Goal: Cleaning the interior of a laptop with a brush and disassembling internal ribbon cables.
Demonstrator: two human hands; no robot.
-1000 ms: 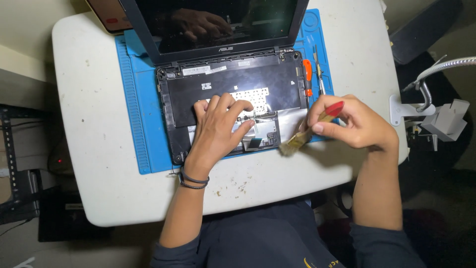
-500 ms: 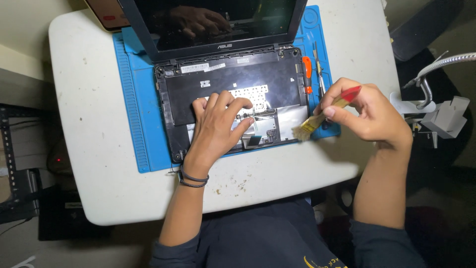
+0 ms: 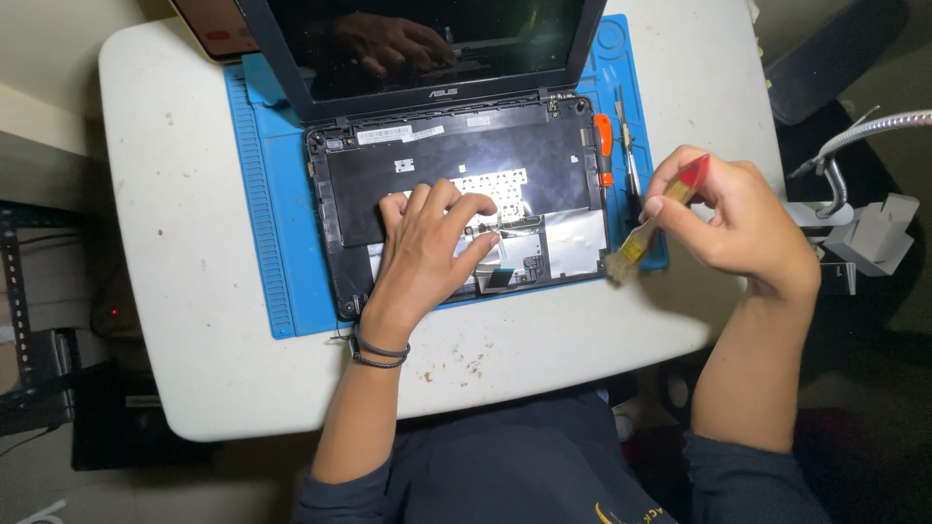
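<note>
Open laptop (image 3: pixel 456 165) lies on a blue work mat (image 3: pixel 267 204) toward the far edge of the white tabletop (image 3: pixel 175 320); its keyboard cover is off, exposing a black inner tray with a pale perforated patch and silvery shielding near the front. Screen is dark, tilted back past the far edge of the mat. Left hand (image 3: pixel 427 257) rests flat on the laptop's exposed base, fingers spread and open, palm down over the front middle part, fingertips reaching the perforated patch; it holds nothing. A dark band sits on that wrist. Right hand (image 3: pixel 738 228) hovers above the mat's right edge, closed in a pinch on a small brush (image 3: pixel 660 218) with a red handle and pale bristles; bristle end points down and left, just beside the laptop's front right corner, possibly touching the mat there, though the view is too coarse to be sure. An orange-handled screwdriver (image 3: pixel 603 146) and a thin pair of tweezers (image 3: pixel 629 165) lie on the mat along the laptop's right side, between it and the mat's right edge. A phone-like device (image 3: pixel 216 24) sits at the far left corner of the mat, partly cut off. Tabletop shows specks and stains near its front edge. A flexible metal lamp arm (image 3: pixel 864 131) stands off the right edge.
</note>
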